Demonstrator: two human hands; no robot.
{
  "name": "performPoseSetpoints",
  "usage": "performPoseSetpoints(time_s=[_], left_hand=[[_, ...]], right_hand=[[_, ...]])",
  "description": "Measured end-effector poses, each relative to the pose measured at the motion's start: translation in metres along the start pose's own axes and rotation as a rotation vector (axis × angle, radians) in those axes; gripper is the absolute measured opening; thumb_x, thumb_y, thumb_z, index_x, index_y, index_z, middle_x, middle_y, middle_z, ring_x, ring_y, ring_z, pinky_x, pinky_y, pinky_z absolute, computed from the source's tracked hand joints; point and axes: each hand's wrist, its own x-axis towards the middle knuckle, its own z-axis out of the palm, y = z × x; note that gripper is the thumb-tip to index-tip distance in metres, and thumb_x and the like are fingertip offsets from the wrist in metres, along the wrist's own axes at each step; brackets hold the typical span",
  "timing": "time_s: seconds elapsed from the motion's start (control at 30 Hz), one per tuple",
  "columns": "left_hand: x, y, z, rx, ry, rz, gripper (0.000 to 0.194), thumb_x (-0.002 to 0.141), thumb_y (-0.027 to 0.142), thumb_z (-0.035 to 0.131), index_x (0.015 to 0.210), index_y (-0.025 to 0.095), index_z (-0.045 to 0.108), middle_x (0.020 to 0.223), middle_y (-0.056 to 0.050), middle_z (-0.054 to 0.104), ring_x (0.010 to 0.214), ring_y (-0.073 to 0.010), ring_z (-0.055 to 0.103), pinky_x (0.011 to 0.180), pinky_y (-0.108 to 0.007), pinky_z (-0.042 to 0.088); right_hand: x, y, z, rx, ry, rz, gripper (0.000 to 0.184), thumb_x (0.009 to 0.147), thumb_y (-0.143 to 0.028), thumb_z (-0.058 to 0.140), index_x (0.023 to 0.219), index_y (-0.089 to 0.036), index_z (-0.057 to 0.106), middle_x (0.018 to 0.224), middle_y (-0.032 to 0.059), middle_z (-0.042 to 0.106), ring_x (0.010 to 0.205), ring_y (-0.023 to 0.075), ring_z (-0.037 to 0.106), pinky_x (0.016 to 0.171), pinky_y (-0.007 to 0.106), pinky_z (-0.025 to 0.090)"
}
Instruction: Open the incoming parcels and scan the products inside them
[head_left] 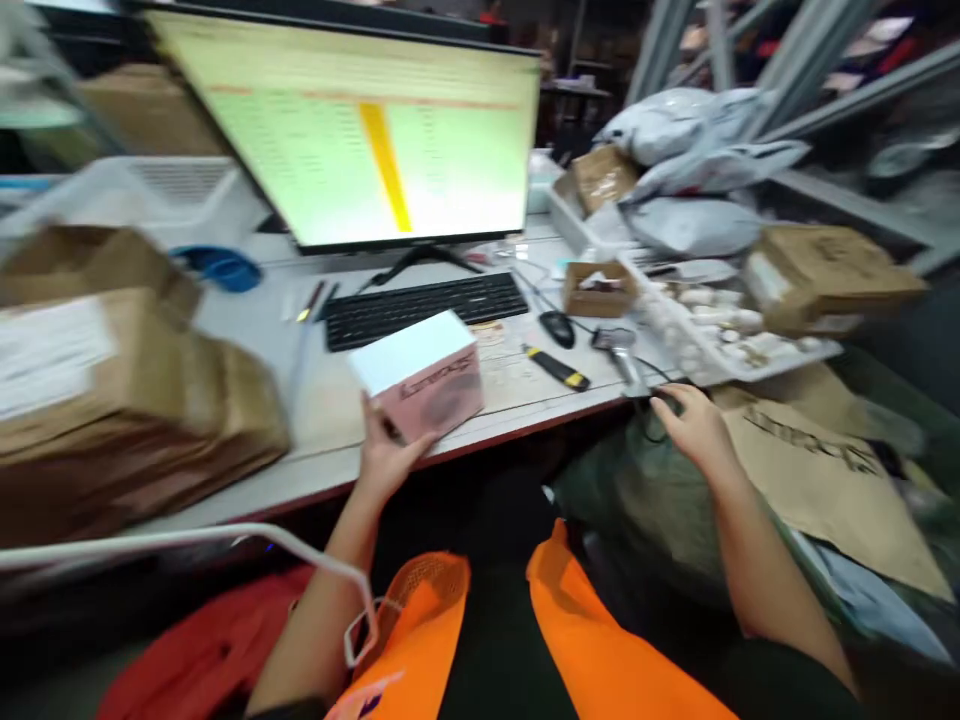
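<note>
The left hand (384,455) is spread in a wide grip, thumb and fingers around the lower left end of a pink-and-white rectangular box (427,385). This box is at the front edge of the whitish surface (322,440), before the black keyboard (427,310); whether it rests there or is slightly raised cannot be told. Dark lettering on its pink side is upside down and too blurred to read surely. The right hand (699,432), fingers partly curled, is at the front edge by the handle of a silver-grey handheld scanner (621,352); whether it grips it cannot be told. Similar upside-down lettering marks a tan flat bag (814,455) beyond the right arm. At the left edge, a brown cardboard carton (161,385) bears a white label (52,355), its print illegible.
</note>
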Motion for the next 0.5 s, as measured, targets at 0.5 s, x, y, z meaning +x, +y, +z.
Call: performPoseSetpoints(time_s=[0.5], left_hand=[[-0.019,0.003,-0.052,-0.836,0.100,-0.328,0.075,0.061,0.046,0.096,0.122,0.016,0.063,0.116,-0.013,0.073,0.110,-0.0299,0.068,0.094,-0.039,0.058]], right_hand=[[0.125,-0.009,0.068,0.191,-0.227,0.467,0.038,0.065,-0.041,0.086,0.092,-0.020,0.069,0.103,0.0273,0.072,0.111,0.0434,0.068,0.089,0.052,0.054]])
